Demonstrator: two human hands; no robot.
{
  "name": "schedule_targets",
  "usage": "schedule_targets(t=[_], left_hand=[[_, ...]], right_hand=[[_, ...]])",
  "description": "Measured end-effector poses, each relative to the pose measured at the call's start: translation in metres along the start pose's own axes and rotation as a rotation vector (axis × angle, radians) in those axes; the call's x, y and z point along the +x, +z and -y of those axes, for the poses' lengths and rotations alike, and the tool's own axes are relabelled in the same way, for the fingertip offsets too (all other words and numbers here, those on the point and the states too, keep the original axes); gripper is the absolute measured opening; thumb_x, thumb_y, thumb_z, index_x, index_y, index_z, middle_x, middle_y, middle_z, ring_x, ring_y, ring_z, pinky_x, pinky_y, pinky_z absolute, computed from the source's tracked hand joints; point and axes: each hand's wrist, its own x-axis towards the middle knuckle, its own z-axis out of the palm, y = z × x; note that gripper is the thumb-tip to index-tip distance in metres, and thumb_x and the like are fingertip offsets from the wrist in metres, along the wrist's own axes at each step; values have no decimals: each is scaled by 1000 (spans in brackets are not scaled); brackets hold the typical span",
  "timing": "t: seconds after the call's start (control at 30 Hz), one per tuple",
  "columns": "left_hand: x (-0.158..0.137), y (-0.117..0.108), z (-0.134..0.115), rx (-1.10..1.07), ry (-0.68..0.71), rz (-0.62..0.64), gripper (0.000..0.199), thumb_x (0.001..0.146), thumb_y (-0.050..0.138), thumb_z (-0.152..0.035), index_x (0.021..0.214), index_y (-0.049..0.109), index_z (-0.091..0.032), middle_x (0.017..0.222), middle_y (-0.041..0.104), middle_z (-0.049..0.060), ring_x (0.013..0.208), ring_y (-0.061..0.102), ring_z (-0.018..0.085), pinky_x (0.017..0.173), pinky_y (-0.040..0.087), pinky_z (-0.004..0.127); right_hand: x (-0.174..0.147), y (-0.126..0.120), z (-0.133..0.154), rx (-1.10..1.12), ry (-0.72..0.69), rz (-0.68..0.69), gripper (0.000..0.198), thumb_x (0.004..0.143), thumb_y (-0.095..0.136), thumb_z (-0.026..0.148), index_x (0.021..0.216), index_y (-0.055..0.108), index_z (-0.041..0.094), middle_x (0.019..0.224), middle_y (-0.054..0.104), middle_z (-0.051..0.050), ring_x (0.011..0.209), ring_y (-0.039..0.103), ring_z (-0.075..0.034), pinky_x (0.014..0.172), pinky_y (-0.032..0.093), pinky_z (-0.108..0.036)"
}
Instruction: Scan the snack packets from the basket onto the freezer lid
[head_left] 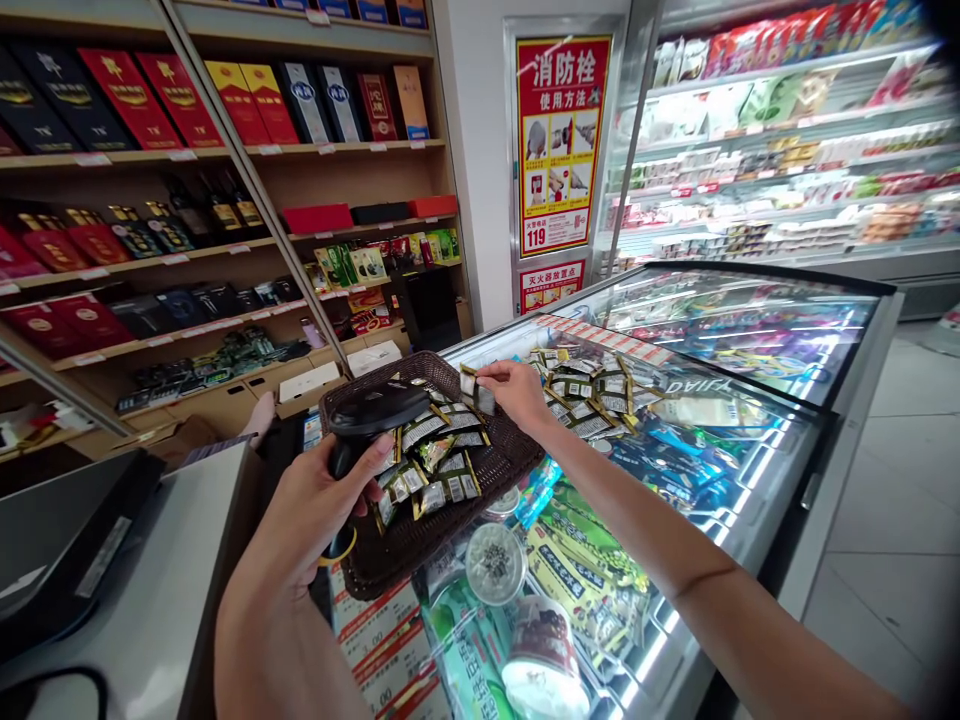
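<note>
My left hand (311, 505) is wrapped round the handle of a black barcode scanner (381, 405), whose head sits above the left side of a brown woven basket (514, 452). Between the thumb and fingers of my right hand (517, 393) is a small snack packet (478, 388), held up over the basket's far right part. Several similar packets (448, 487) with dark green, silver and gold wrapping lie loose in the basket. More of them form a pile (589, 390) on the freezer's glass, to the right of my right hand.
Under the basket runs a chest freezer (814, 500) with a glass top and ice creams inside. A grey counter (187, 530) with a black device (75, 540) stands at left. Behind are shelves of boxed bottles (262, 105), a red fire-hydrant sign (559, 140) and a lit refrigerated display (787, 170).
</note>
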Motion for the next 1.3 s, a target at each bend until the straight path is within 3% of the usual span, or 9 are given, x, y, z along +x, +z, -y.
schedule_targets(t=[0.13,0.27,0.53,0.77,0.97,1.13,1.3], left_hand=[[0,0,0,5,5,0,55,63,72,-72,79,60,-20,54,64,0,51,53,14,46,37,22],[0,0,-2,26,-9,26,56,63,72,-72,80,62,-20,55,65,1,51,53,15,47,38,23],[-3,4,-4,5,17,-15,54,64,71,-70,79,62,-19,52,64,1,49,52,15,45,36,23],[-2,3,-2,12,40,78,50,63,76,-65,80,62,-19,55,63,-1,50,52,15,46,39,23],[-1,3,-2,-13,18,58,47,60,80,-60,80,62,-20,56,62,-3,50,53,14,45,39,22],[1,1,0,8,16,65,47,63,78,-61,80,61,-20,56,64,-2,50,54,14,45,40,22],[2,-1,2,-15,7,49,50,62,76,-65,79,61,-20,54,64,-1,50,54,14,45,40,22]], right_hand=[[2,-10,8,-42,-100,-69,9,78,62,28,81,61,20,83,68,-2,72,63,-16,74,48,-29],[0,-11,17,25,-133,-125,7,79,57,28,79,55,21,83,64,-2,73,59,-16,73,47,-28],[-4,-9,23,164,-15,-92,13,77,58,33,79,52,21,84,60,-1,65,53,-13,60,42,-24],[-1,-10,24,289,62,-71,17,73,60,35,77,49,22,81,56,0,65,52,-12,57,45,-23],[-3,-8,27,361,101,-46,21,70,62,36,76,48,22,81,54,1,64,51,-12,54,46,-23],[7,-15,15,247,73,-84,17,73,59,36,79,50,22,84,58,0,65,53,-13,56,46,-25],[39,-53,-17,-131,4,-272,11,80,49,28,87,54,21,87,62,-3,76,56,-17,74,47,-32]])
